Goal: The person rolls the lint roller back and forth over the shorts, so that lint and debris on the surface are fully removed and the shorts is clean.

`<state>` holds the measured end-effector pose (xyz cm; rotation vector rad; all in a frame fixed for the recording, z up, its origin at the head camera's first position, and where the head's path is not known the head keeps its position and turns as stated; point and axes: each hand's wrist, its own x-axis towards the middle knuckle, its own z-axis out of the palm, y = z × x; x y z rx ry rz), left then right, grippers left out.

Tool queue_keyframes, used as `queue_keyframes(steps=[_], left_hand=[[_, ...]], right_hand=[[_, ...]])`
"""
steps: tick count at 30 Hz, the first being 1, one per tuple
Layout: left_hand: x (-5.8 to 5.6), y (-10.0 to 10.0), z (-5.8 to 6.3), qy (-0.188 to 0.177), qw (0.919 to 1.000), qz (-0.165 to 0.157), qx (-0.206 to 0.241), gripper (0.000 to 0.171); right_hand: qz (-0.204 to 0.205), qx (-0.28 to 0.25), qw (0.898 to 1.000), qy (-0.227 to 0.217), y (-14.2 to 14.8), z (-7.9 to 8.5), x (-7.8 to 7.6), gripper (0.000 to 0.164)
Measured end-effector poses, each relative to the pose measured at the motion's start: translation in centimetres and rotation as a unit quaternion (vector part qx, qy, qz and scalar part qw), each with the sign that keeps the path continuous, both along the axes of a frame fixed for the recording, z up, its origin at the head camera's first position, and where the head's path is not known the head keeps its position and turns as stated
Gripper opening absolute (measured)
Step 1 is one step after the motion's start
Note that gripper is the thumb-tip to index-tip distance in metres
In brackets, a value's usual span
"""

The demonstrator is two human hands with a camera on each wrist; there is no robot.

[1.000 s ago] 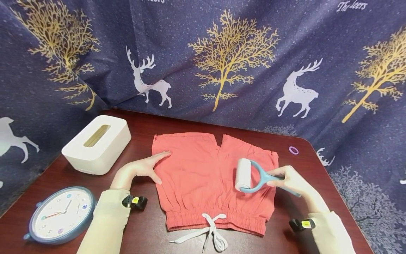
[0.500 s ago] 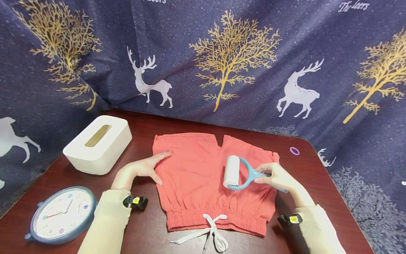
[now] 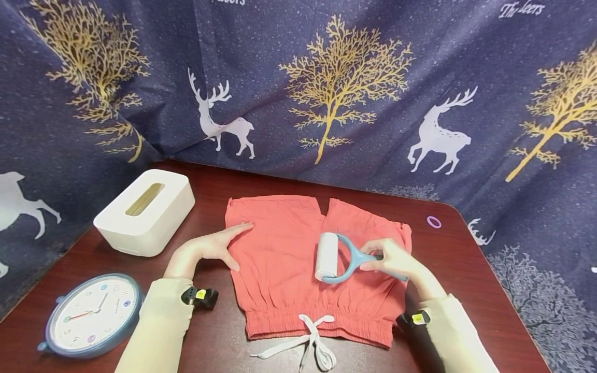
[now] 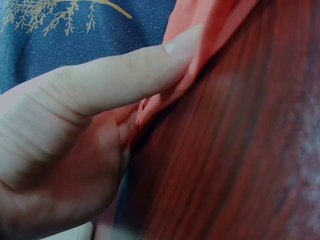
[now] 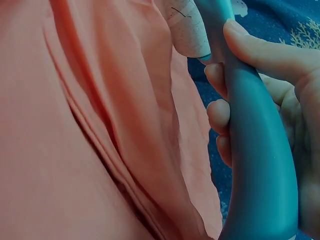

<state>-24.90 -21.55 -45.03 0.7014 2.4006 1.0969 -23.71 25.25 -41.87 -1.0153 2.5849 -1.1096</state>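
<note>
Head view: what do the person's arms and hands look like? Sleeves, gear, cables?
Left sleeve and right sleeve are plain pale cream, ending near the wrist. Left hand and right hand are ungloved. Each wrist carries a small black device, left device and right device, with a yellowish label. No cables visible.

Coral-red shorts [image 3: 286, 264], lightly creased, spread flat on the table [image 3: 210, 334], leg openings away from the person, gathered waistband [image 3: 280, 322] nearest, its white drawstring [image 3: 310, 336] knotted and trailing; left hand [image 3: 212, 246] resting at the left edge. Lint roller [image 3: 356, 257]: blue forked frame, white cylinder [image 3: 327, 256] bearing dark specks and a thin dark strand, positioned over the shorts beside the central seam, its handle pointing right, gripped by the right hand [image 3: 389, 257]
</note>
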Motion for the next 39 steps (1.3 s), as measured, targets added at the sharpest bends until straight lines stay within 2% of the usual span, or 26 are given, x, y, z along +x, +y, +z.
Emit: queue_keyframes(steps=[13,18,26,39], left_hand=[[0.0,0.1,-0.1,-0.002,0.9999,-0.004,0.011,0.117],[-0.1,0.1,0.0,-0.004,0.9999,-0.004,0.013,0.116],[0.0,0.1,0.1,-0.004,0.9999,0.001,0.011,0.116],[0.1,-0.1,0.1,-0.003,0.9999,0.001,0.012,0.116]], right_hand=[[0.001,0.034,0.999,-0.014,-1.3,-0.6,-0.7,0.017],[0.000,0.051,0.999,-0.016,-1.7,-0.4,-0.7,0.015],[-0.006,0.054,0.997,-0.048,-2.5,0.1,-0.9,0.013],[0.001,0.064,0.996,-0.057,-4.0,0.6,-1.2,0.012]])
